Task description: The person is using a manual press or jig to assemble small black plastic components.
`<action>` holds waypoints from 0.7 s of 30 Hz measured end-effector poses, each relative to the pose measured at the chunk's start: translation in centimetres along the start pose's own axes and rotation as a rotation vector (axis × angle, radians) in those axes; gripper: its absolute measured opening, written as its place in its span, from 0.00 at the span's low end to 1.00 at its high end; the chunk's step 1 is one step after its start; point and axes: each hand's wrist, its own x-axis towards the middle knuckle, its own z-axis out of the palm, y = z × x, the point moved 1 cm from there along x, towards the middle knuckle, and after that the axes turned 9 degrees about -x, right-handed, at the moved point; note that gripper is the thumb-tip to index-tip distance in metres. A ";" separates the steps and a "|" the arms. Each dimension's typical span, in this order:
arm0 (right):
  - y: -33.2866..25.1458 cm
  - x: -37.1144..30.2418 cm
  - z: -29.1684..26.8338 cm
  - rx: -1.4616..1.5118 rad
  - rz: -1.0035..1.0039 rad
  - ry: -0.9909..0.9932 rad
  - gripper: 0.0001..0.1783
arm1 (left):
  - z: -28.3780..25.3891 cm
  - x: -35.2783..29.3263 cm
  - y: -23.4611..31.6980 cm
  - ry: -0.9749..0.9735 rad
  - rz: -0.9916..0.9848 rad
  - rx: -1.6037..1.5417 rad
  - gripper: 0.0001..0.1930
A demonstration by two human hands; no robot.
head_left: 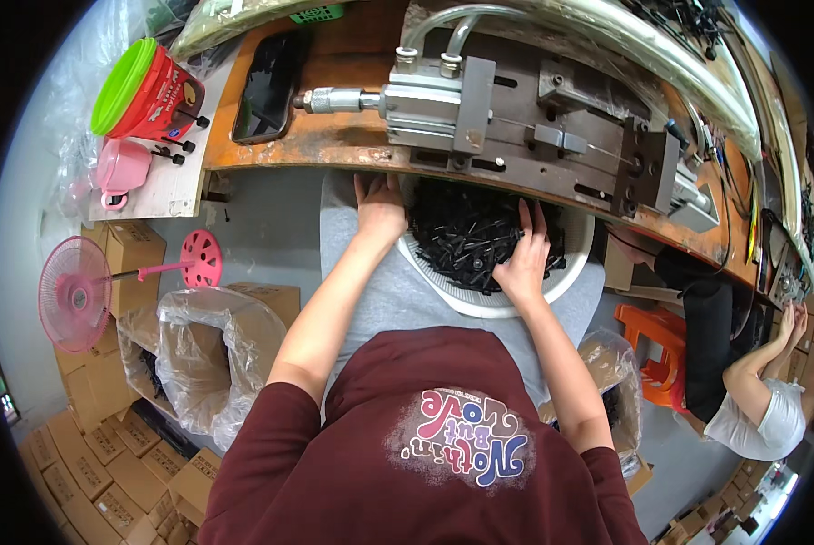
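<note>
On my lap, under the bench edge, rests a round white plastic basket point(478, 307) filled with small black plastic parts point(466, 238). My left hand point(380, 213) lies against the basket's left side, fingers stretched toward the bench edge, their tips partly hidden. Over the right side of the heap, my right hand point(527, 254) reaches in with its fingers apart, touching the black parts. I see nothing gripped in either hand. Above the basket, a metal fixture with an air cylinder point(425, 107) is mounted on the wooden bench point(343, 150).
A black phone point(269, 86) lies on the bench, left of the cylinder. Farther left are a red bucket point(166, 91), a pink cup point(124, 171) and a pink fan point(75, 292). Plastic-lined boxes point(198, 363) flank me. At right, another person point(757, 413) sits near an orange stool point(657, 354).
</note>
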 end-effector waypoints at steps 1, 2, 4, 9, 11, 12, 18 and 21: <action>-0.4 0.5 0.4 -0.012 0.023 0.002 0.61 | -0.1 -0.1 0.0 0.026 0.023 -0.004 0.44; -0.6 0.9 0.5 -0.071 0.006 0.008 0.59 | -0.2 -0.1 0.0 -0.028 -0.004 -0.037 0.43; -0.8 1.6 0.5 -0.086 0.044 -0.071 0.58 | -0.1 -0.2 -0.5 -0.008 0.016 -0.020 0.45; -0.3 0.7 -1.7 -0.077 0.052 -0.168 0.60 | -1.3 -2.6 -1.5 0.135 0.193 -0.105 0.40; -0.6 -0.2 -3.5 -0.106 0.062 -0.240 0.66 | -3.4 -5.2 -1.0 0.244 0.175 -0.178 0.35; -1.3 -0.4 -4.6 -0.109 0.037 -0.209 0.70 | -4.2 -6.7 -1.3 0.255 0.109 -0.239 0.33; -5.1 -0.5 -10.5 0.098 -0.149 -0.056 0.52 | -7.6 -11.9 1.1 0.254 0.159 -0.349 0.30; -6.9 3.6 -15.1 0.198 -0.380 0.230 0.37 | -8.9 -11.2 4.4 0.259 0.273 -0.403 0.31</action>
